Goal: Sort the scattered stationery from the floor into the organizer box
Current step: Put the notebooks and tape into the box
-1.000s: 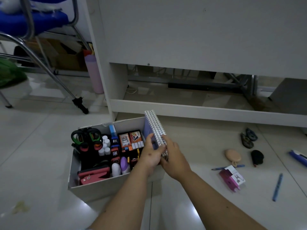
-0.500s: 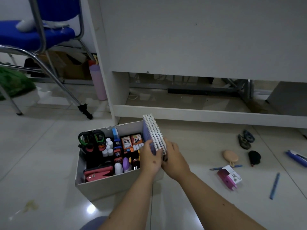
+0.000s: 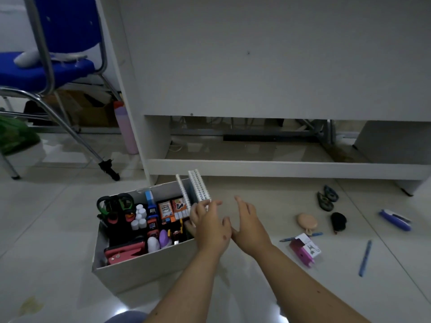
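A white organizer box (image 3: pixel 149 264) stands on the tiled floor, packed with scissors (image 3: pixel 116 205), ink boxes, small white bottles and a red stapler (image 3: pixel 124 251). Two spiral notebooks (image 3: pixel 198 190) stand upright at the box's right end. My left hand (image 3: pixel 210 223) hovers at that end, fingers spread, its fingertips touching the notebooks' lower edge. My right hand (image 3: pixel 248 223) is open just right of the box, holding nothing. On the floor to the right lie a purple-and-white small box (image 3: pixel 304 249), two blue pens (image 3: pixel 365 257), a peach pouch (image 3: pixel 306 221), a black object (image 3: pixel 338 221) and a purple stapler (image 3: pixel 394 219).
A white desk (image 3: pixel 256 166) with a low crossbar stands right behind the box. A blue chair (image 3: pixel 46 71) with chrome legs is at the far left, with a pink bottle (image 3: pixel 126 129) and a green bag (image 3: pixel 16 136) nearby. Two dark clips (image 3: pixel 326 199) lie by the desk's foot.
Both hands held the spiral notebook above the box's right end; it now stands in the box and both hands have let go and spread open.
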Motion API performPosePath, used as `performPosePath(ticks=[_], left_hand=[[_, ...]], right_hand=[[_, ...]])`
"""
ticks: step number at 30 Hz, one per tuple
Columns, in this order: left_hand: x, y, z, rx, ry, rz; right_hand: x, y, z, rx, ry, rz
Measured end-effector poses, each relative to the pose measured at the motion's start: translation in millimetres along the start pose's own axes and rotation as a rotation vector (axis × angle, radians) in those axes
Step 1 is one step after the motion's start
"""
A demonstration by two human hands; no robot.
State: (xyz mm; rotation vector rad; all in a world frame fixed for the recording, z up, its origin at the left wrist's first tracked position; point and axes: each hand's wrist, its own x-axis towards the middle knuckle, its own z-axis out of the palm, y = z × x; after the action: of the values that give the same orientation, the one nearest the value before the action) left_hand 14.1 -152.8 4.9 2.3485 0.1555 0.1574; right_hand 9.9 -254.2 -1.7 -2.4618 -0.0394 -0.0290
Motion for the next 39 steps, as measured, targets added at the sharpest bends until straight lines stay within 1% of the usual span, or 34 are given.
performPosePath(ticks=[2, 6, 11, 16, 19, 24, 29, 36, 39], left_hand=[[-5, 11, 10, 0.082, -0.003, 0.030], [-10, 35, 34, 0.124, -0.069, 0.104], [-4, 61, 79, 0.036, -0.200, 0.198], [4, 95, 139, -0.036, -0.366, 0.308], [8, 114, 173, -0.069, -0.455, 0.325], [21, 139, 230, -0.066, -0.559, 0.323], [34, 148, 279, -0.060, -0.634, 0.319], [49, 143, 320, -0.006, -0.695, 0.326], [54, 140, 334, 0.023, -0.703, 0.317]], right_hand=[[-2, 13, -12, 0.001, 0.021, 0.020], [-4, 44, -35, 0.019, 0.037, 0.091], [-7, 95, -66, 0.063, 0.068, 0.183], [-4, 160, -96, 0.061, 0.106, 0.297], [0, 198, -112, 0.024, 0.093, 0.371], [8, 261, -129, -0.056, 0.044, 0.453], [24, 317, -129, -0.160, -0.070, 0.525], [53, 362, -130, -0.346, -0.222, 0.457], [64, 378, -125, -0.359, -0.270, 0.435]])
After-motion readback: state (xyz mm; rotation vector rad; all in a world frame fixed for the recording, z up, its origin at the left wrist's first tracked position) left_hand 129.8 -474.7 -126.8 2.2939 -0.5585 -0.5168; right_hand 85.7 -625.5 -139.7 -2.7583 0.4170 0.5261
